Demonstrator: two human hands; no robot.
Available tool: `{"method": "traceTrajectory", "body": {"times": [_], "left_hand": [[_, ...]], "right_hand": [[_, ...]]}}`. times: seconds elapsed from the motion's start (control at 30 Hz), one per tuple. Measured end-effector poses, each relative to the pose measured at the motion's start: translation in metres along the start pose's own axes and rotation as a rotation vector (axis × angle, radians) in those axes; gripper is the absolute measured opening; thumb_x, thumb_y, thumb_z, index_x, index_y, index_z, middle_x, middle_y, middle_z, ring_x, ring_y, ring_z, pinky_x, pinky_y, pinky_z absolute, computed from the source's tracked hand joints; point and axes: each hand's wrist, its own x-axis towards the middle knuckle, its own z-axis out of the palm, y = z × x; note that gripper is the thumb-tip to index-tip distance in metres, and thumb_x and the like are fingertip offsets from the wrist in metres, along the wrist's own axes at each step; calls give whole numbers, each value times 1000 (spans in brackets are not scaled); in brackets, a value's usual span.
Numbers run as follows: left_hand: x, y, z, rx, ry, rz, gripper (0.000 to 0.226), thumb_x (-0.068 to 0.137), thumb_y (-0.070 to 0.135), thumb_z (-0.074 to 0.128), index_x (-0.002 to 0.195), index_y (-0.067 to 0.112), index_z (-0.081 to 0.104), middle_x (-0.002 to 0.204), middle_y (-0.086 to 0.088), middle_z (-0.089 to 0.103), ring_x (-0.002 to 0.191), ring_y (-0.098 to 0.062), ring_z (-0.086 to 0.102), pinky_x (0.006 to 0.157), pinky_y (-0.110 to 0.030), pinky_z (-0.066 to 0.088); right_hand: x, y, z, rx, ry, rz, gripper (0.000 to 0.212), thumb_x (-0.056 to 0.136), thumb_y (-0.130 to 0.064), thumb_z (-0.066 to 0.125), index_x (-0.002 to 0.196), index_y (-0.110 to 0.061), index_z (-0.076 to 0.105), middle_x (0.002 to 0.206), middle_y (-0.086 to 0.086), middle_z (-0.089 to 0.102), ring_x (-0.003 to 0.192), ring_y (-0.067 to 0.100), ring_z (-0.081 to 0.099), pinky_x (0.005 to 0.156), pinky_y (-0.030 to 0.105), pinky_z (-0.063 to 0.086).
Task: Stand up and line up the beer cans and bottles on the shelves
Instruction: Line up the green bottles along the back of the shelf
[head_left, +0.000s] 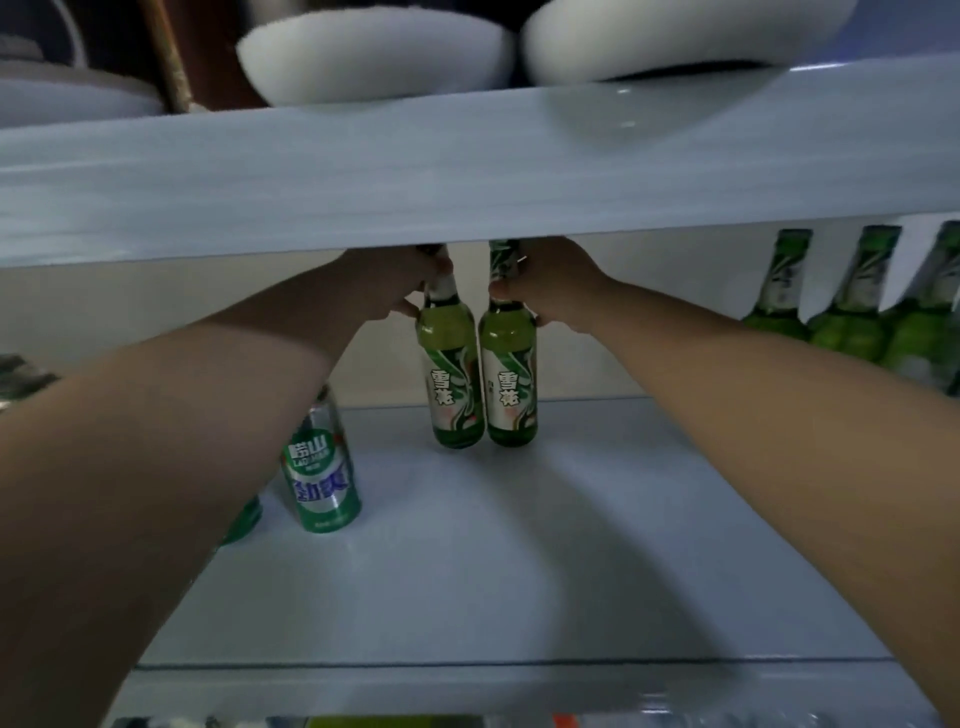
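Nearest the camera, a pale glass shelf (467, 571) stretches away inside what looks like a white fridge, its front edge a clear strip; the light is dim and bluish. Two bare forearms reach in over it. On the left of the shelf stands a green and silver beer can (321, 467), upright, with a second can (244, 519) mostly hidden behind the left arm. Farther back, two green beer bottles stand upright side by side, touching. The left hand (395, 283) is wrapped around the neck of the left bottle (451, 374); the right hand (553, 288) grasps the neck of the right bottle (510, 374). At far right, three more green bottles (852, 312) stand in a row. Above, an upper shelf (415, 176) carries two white bowls (379, 52).
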Motion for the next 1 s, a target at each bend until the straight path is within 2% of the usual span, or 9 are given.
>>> {"method": "traceTrajectory", "body": {"times": [0.1,0.23,0.37,0.57,0.67,0.77,0.83,0.9,1.0], "left_hand": [[-6,16,29,-13,20,24,16,84,12,68,100,12,66,106,-9,70,103,-22,68,67,-35,59],[-6,29,61,-26,33,30,32,82,14,73,113,13,68,107,-9,72,98,-20,71,69,-40,62],[-10,42,93,13,9,57,19,85,13,70,103,11,68,106,-13,71,98,-24,70,76,-47,62],[-12,60,124,22,-1,70,25,86,17,70,110,11,67,107,-11,70,98,-23,69,74,-44,62],[-11,66,138,76,-5,89,25,87,21,70,111,14,66,105,-7,70,97,-20,68,71,-40,63],[-10,69,150,120,15,99,25,87,26,68,111,19,65,104,-6,69,96,-21,67,73,-39,63],[-14,70,156,109,31,106,24,88,26,65,111,19,64,104,-8,69,97,-24,67,78,-43,62],[-19,66,160,165,50,149,23,88,28,63,108,18,64,101,-7,69,92,-23,67,79,-42,60],[-32,49,164,247,10,222,39,86,29,69,124,27,59,102,3,68,78,-10,62,66,-26,50]], "right_hand": [[-12,16,-25,-31,3,8,35,81,-24,77,110,-8,65,104,9,67,91,25,67,67,42,62],[-26,34,-55,-59,-8,55,36,82,-23,77,111,-6,64,106,10,65,88,26,67,67,47,62],[-39,48,-79,-107,-36,101,37,83,-21,76,113,-5,62,107,12,65,90,28,66,69,49,62],[-50,62,-102,-187,-34,146,37,87,-19,72,116,0,58,109,18,63,95,33,66,75,51,61],[-52,69,-108,-242,-17,137,27,88,-19,68,107,-1,59,102,16,63,93,30,65,73,41,60],[-52,76,-113,-344,0,127,19,90,-21,64,100,-9,54,87,6,56,86,23,59,55,27,42],[-56,78,-115,-375,14,128,31,91,-24,63,113,-7,50,88,3,52,84,19,54,52,26,35],[-62,79,-116,-387,45,116,56,92,-27,65,134,-2,39,96,5,55,78,15,52,50,26,33],[-73,84,-117,-386,91,52,95,90,-24,69,157,-11,3,82,3,59,64,12,55,46,24,35]]}}
